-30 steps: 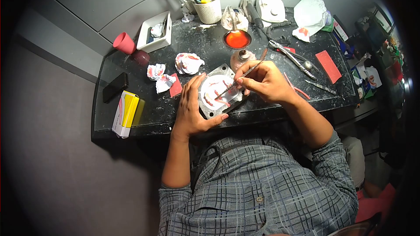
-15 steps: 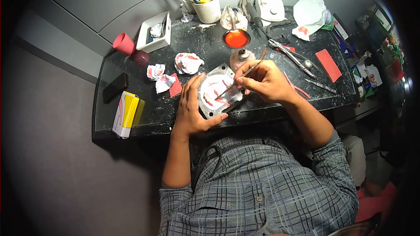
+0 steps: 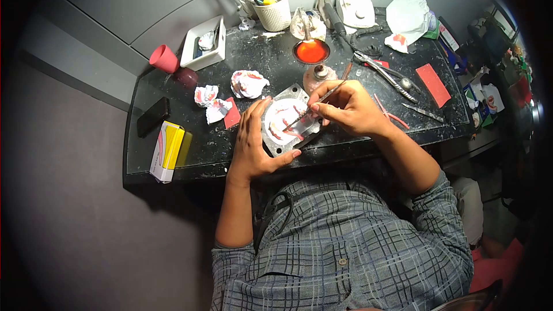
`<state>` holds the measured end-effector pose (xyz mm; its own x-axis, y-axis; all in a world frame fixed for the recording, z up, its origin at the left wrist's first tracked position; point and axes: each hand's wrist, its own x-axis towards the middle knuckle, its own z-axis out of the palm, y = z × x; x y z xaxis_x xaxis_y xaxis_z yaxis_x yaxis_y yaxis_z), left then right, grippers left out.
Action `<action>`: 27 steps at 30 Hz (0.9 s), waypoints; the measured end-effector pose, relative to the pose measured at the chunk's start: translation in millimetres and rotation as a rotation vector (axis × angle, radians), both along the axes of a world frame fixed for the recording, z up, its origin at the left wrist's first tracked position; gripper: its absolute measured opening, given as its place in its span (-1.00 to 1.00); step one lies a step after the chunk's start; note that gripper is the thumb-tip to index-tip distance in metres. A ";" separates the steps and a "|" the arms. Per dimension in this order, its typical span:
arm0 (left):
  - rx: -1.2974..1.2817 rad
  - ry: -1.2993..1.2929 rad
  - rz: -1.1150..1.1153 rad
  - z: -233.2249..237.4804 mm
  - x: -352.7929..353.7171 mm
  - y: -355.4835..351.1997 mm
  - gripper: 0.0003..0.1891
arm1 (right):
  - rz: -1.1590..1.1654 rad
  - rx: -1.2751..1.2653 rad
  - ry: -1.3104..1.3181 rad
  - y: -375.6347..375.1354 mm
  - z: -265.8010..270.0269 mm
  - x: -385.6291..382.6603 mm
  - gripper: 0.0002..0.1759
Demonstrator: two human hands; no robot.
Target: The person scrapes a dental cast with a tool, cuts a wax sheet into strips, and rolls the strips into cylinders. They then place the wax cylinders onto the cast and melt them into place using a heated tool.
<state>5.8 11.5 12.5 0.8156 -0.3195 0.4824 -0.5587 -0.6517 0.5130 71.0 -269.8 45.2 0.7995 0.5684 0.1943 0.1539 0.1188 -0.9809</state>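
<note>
In the head view, a square metal dental flask (image 3: pixel 309 131) with holes at its corners lies tilted near the bench's front edge. White plaster (image 3: pixel 279 113) fills its round middle, with a curved red-pink wax (image 3: pixel 296 135) piece on it. My left hand (image 3: pixel 251 145) grips the flask's left side, fingers along the far edge and thumb at the near corner. Pinched in my right hand (image 3: pixel 352 107) is a thin wax carver (image 3: pixel 347 72), its tip on the wax inside the flask. Just behind the flask stands a small burner bottle (image 3: pixel 318 74).
Crumpled white-and-red lumps (image 3: pixel 249 83) and a yellow-white box (image 3: pixel 167 151) lie left. Pliers (image 3: pixel 391 80), a knife (image 3: pixel 423 113) and a red wax sheet (image 3: pixel 433 85) are right. Behind are a glowing red disc (image 3: pixel 311 52), a white tray (image 3: pixel 218 57) and a tool cup (image 3: pixel 273 14).
The whole view has shifted very slightly. Both hands, the flask and the carver keep nearly the same positions.
</note>
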 end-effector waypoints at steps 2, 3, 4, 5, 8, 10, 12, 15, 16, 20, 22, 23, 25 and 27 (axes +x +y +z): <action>-0.012 0.002 -0.002 -0.2 0.1 0.5 0.30 | 0.006 0.013 -0.004 -2.0 -0.8 0.5 -0.87; -0.006 0.001 -0.001 -0.1 0.0 0.7 0.31 | 0.011 0.025 -0.007 -3.7 -1.1 0.5 -0.87; -0.001 -0.002 -0.001 0.3 0.1 0.8 0.32 | 0.011 0.025 -0.008 -5.9 -0.5 -0.1 -0.87; -0.001 -0.005 -0.001 0.9 -0.5 1.0 0.32 | 0.001 0.020 -0.002 -8.8 0.9 -0.7 -0.88; 0.002 0.009 0.016 3.1 -3.9 1.7 0.32 | -0.072 0.088 -0.025 -20.6 5.2 4.6 -0.89; -0.037 0.026 0.011 2.4 -7.8 5.7 0.30 | -0.181 0.195 -0.052 -35.2 6.6 12.1 -0.88; -0.113 0.033 0.025 -0.3 -11.6 10.5 0.21 | -0.339 0.243 -0.107 -48.0 11.0 20.2 -0.88; -0.346 0.257 0.111 0.7 -29.9 13.7 0.18 | -0.470 0.247 -0.123 -64.6 15.5 30.7 -0.86; -0.346 0.147 0.076 -7.3 -26.4 17.9 0.09 | -0.492 0.229 -0.132 -66.1 14.4 31.7 -0.85; -0.519 0.272 0.064 8.0 -31.0 19.2 -0.14 | -0.503 0.198 -0.134 -62.2 11.4 31.8 -0.83; -0.500 0.333 0.085 6.5 -16.9 26.9 -0.22 | -0.488 0.173 -0.138 -60.5 8.1 35.0 -0.82; -0.481 0.397 0.104 5.7 -8.4 29.8 -0.30 | -0.486 0.173 -0.138 -60.0 7.4 34.8 -0.82; -0.493 0.351 0.117 6.8 12.5 23.4 -0.54 | -0.485 0.166 -0.138 -58.1 7.9 34.3 -0.82; -0.292 0.477 0.161 11.3 37.7 23.2 -0.56 | -0.484 0.168 -0.129 -57.5 7.2 34.8 -0.82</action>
